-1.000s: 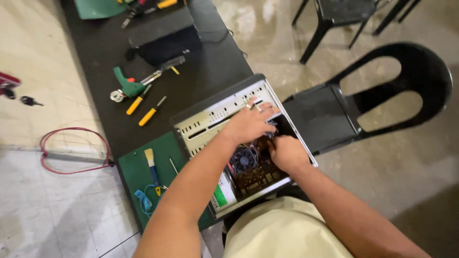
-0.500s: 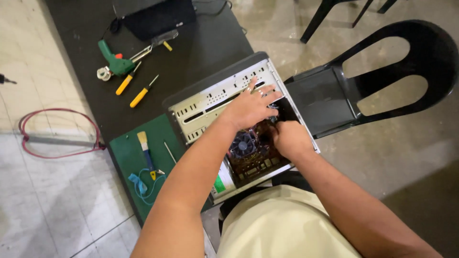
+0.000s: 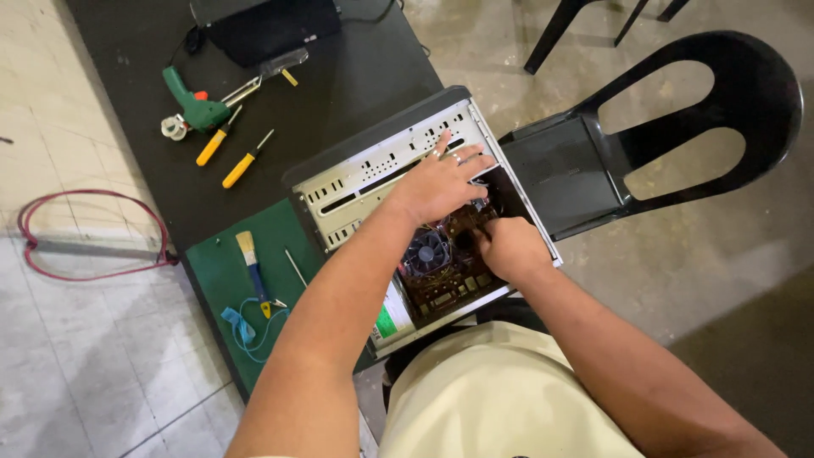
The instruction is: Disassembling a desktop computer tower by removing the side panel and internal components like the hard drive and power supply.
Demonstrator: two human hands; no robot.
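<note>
On the dark tabletop (image 3: 356, 76) we see the left hand (image 3: 441, 182) spread flat and the right hand (image 3: 509, 248) curled inside the open computer case (image 3: 356, 182), whose circuit board (image 3: 445, 271) looks fragile, so we judge the stiff metal frame the safer hold.

A dark table (image 3: 356, 76) carries an open computer case (image 3: 381, 170), a green mat (image 3: 225, 271), two yellow-handled screwdrivers (image 3: 231, 159), a green glue gun (image 3: 191, 106) and a black box (image 3: 263, 25), while a red cable loop (image 3: 89, 233) lies on the tiled floor (image 3: 85, 356).

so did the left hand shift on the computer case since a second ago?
No real shift. The left hand stays spread by the drive-bay panel of the open computer case; only the camera moved.
</note>
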